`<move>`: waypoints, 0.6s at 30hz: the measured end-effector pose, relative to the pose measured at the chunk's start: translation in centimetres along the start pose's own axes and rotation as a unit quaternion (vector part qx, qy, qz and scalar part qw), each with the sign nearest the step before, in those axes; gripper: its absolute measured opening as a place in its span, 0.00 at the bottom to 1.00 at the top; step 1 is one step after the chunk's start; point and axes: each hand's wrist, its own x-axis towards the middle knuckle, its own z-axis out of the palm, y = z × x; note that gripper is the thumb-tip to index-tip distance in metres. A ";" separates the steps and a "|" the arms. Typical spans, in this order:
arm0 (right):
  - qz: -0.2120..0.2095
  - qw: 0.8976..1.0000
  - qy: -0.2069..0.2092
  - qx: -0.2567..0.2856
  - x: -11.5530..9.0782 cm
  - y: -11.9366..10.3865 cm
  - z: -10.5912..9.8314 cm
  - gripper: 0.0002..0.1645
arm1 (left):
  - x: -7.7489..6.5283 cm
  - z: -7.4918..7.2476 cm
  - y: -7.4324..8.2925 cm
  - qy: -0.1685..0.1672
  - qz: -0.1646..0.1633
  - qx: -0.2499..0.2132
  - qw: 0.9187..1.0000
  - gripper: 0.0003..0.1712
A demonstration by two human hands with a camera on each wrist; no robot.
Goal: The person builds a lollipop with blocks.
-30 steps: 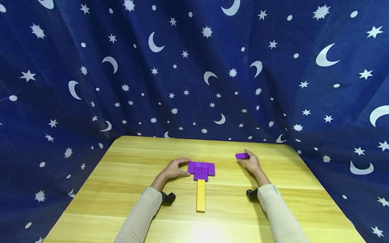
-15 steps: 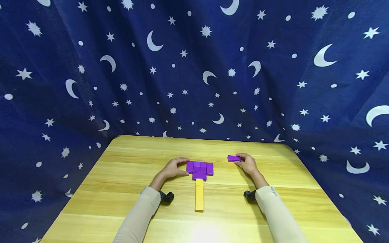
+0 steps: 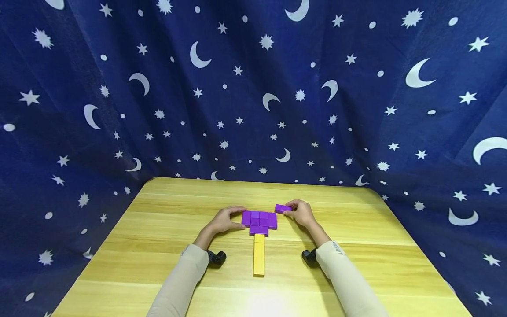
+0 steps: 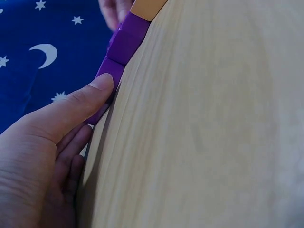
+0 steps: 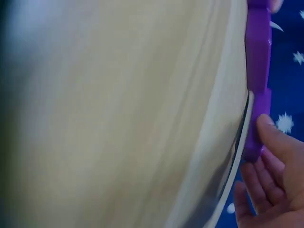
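Note:
Several purple blocks (image 3: 259,222) lie flat against one another mid-table, above a yellow column (image 3: 259,259) that has a short yellow piece at its upper end. My left hand (image 3: 223,221) pinches the leftmost purple block (image 3: 246,219) between thumb and fingers; the left wrist view shows the thumb (image 4: 102,83) pressed on its near side. A separate purple block (image 3: 282,208) is pinched in my right hand (image 3: 303,213), just beyond the group's right end. In the right wrist view, that thumb (image 5: 268,126) lies on the block's near side.
The light wooden table (image 3: 178,281) extends around the blocks. Behind it hangs a dark blue curtain (image 3: 237,105) with white moons and stars. A black wrist device (image 3: 217,259) sits on the left wrist, another black device (image 3: 310,258) on the right.
My right hand has moved left with its purple block, from well right of the group to close by its right end. The left hand keeps its place on the leftmost block.

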 end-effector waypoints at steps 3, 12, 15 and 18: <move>0.009 1.000 -0.005 0.011 0.7 -1.4 1.0 0.16 | 0.0 0.0 -0.1 0.000 -0.002 0.003 1.000 0.38; 0.002 0.999 -0.020 0.033 2.3 -4.7 3.5 0.15 | 0.1 0.1 -0.1 -0.004 -0.008 0.004 1.000 0.39; -0.002 0.999 -0.028 0.031 2.4 -5.3 4.1 0.15 | 0.1 0.1 -0.2 -0.005 -0.010 0.004 1.000 0.39; -0.014 0.999 -0.034 0.027 2.4 -5.5 4.5 0.15 | 0.1 0.1 -0.3 -0.006 -0.010 0.006 1.000 0.39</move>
